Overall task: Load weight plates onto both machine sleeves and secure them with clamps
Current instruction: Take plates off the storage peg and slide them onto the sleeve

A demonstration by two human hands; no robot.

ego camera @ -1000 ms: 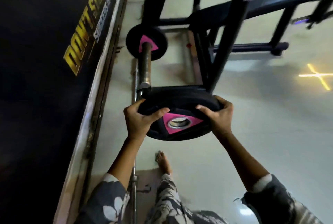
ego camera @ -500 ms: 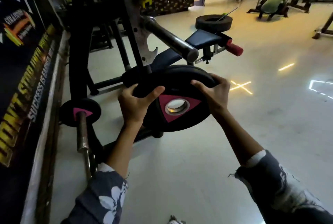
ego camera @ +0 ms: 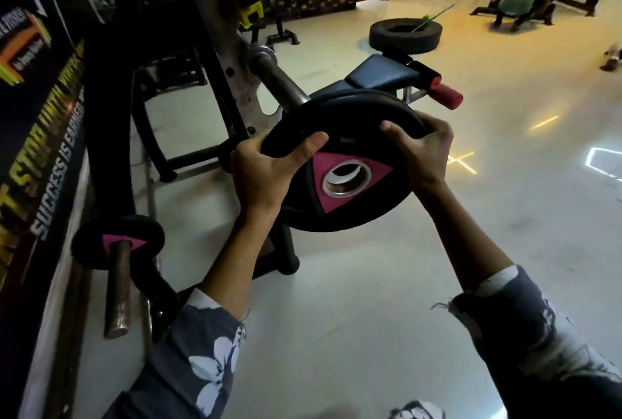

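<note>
Through the head camera I see a black weight plate (ego camera: pixel 343 183) with a pink triangle around its steel-lined hole, held in the air in front of a gym machine. The plate is tilted, its face turned up toward the camera. Its upper rim sits just in front of the free end of the steel sleeve (ego camera: pixel 279 82), which slopes down from the machine's frame.

I judge the task to be at an early stage. The part of the sleeve I can see is bare, and the sleeve does not pass through the hole, so this plate is not yet on. I see no clamps, and the second sleeve is out of view. What is left, as I read it, is lining the hole up with the sleeve, sliding the plate on, loading the other side and clamping both.

The left hand (ego camera: pixel 266 176) grips the plate's left rim, thumb across the face and the other fingers curled behind. The right hand (ego camera: pixel 424 152) grips the upper right rim, its fingers (ego camera: pixel 434 125) hooked over the edge and the thumb lying on the face. Both hands are closed firmly on the plate.

By the floor's left edge, a smaller plate (ego camera: pixel 148 233) sits on a low bar (ego camera: pixel 117 290).
</note>
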